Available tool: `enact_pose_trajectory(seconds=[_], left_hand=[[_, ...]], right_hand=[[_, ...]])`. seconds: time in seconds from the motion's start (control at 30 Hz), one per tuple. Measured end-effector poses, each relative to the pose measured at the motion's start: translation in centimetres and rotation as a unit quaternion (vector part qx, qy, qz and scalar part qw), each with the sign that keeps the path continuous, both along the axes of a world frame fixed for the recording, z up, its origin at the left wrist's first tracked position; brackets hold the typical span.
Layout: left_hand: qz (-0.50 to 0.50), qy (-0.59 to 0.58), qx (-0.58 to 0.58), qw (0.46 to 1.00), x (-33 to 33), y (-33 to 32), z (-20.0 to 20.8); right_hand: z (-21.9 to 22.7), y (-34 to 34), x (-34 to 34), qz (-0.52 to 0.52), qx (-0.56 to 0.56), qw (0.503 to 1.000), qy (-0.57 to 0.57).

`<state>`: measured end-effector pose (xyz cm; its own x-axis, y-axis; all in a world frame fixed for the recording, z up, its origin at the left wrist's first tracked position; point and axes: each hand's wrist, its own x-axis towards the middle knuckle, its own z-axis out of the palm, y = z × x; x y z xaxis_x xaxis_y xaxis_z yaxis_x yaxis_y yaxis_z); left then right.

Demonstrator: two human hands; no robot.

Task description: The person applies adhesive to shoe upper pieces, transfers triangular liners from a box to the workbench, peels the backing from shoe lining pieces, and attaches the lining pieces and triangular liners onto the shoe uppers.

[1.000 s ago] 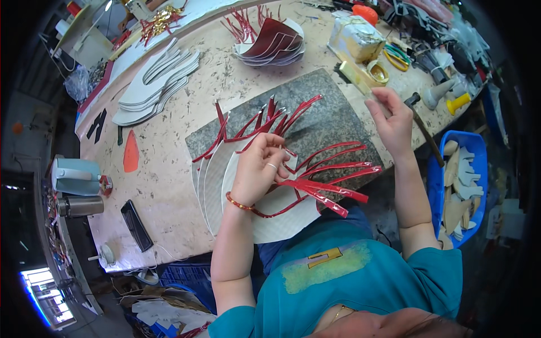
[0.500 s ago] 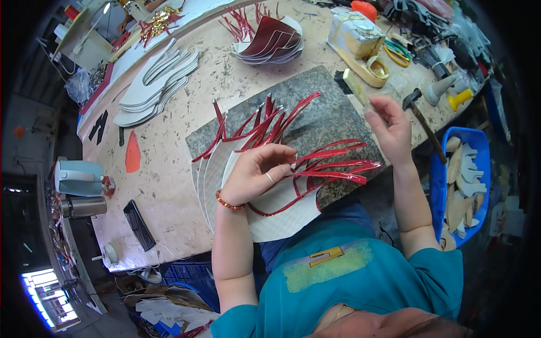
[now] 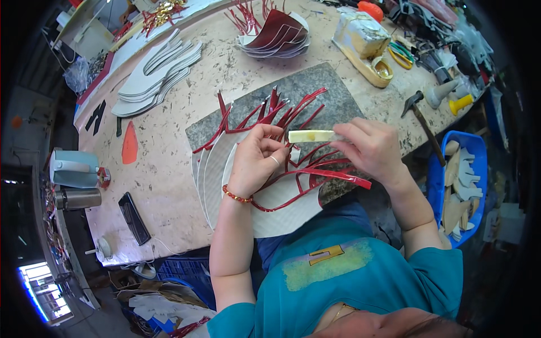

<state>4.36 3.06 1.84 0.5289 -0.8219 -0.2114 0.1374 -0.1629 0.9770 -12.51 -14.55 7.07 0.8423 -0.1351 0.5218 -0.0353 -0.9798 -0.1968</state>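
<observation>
My left hand [image 3: 260, 158] is closed, its thumb and fingertips pinched at a red strap [image 3: 288, 147] of the top white piece. In my right hand [image 3: 369, 147] is a brush [image 3: 311, 136] with a pale yellow handle, held level just right of the left fingertips; its bristles cannot be made out. Beneath both hands lie several overlapping white curved pieces [image 3: 282, 219] with glossy red straps and edging. They rest partly on a grey stone slab [image 3: 332, 84], and the lowest edge overhangs the table toward my lap.
A glue-crusted block with a small pot [image 3: 383, 69] stands at the far right, near a hammer [image 3: 420, 112]. Stacked white pieces [image 3: 152, 79] lie far left; a maroon stack [image 3: 273, 36] is at the back. A phone [image 3: 134, 218] lies left, a blue bin [image 3: 479, 208] right.
My right hand has picked up the brush from beside the slab's far right corner and brought it left to my left hand. My left hand has moved slightly up.
</observation>
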Motion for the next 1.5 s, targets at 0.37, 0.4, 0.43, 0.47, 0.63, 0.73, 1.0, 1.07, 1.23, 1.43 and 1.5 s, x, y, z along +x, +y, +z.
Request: enact_pose_trajectory(seconds=[0.37, 0.4, 0.43, 0.47, 0.63, 0.73, 1.0, 1.07, 1.23, 1.43, 1.5], left_hand=[[-0.005, -0.052, 0.019, 0.998, -0.4, -0.1, 0.6], [-0.005, -0.052, 0.019, 0.998, -0.4, -0.1, 0.5], [-0.005, -0.062, 0.022, 0.998, -0.4, -0.1, 0.5], [-0.006, -0.073, 0.025, 0.997, -0.4, -0.1, 0.4], [0.022, -0.121, -0.022, 0.992, -1.1, -0.8, -0.6], [0.086, -0.245, -0.022, 0.966, -0.9, -0.9, -1.1], [0.118, -0.514, 0.035, 0.849, -1.5, -1.9, -1.5], [0.112, -0.558, 0.033, 0.822, -1.5, -2.0, -2.2], [0.106, -0.443, 0.065, 0.888, -0.9, -1.4, -1.3], [0.048, -0.141, 0.005, 0.989, 0.5, -0.1, -0.2], [0.031, -0.138, -0.007, 0.99, 0.6, -0.1, -0.6]], right_hand=[[0.6, -2.1, -2.2, 0.054, 0.253, 0.953, 0.158], [0.6, -2.9, -2.8, 0.043, 0.308, 0.932, 0.185], [0.5, -3.5, -3.1, 0.044, 0.308, 0.932, 0.185], [0.5, -3.9, -3.4, 0.037, 0.414, 0.891, 0.181], [-1.9, -5.7, -4.5, 0.098, 0.623, 0.775, -0.041], [-2.6, -6.1, -4.2, 0.09, 0.644, 0.756, -0.078], [-4.1, -6.3, -3.9, 0.065, 0.629, 0.769, -0.094], [-3.8, -6.1, -3.9, 0.067, 0.645, 0.755, -0.093], [-3.9, -6.2, -3.8, 0.069, 0.66, 0.741, -0.107], [-3.4, -5.3, -1.9, 0.063, 0.594, 0.791, -0.13], [-3.2, -5.0, -1.2, 0.074, 0.602, 0.788, -0.109]])
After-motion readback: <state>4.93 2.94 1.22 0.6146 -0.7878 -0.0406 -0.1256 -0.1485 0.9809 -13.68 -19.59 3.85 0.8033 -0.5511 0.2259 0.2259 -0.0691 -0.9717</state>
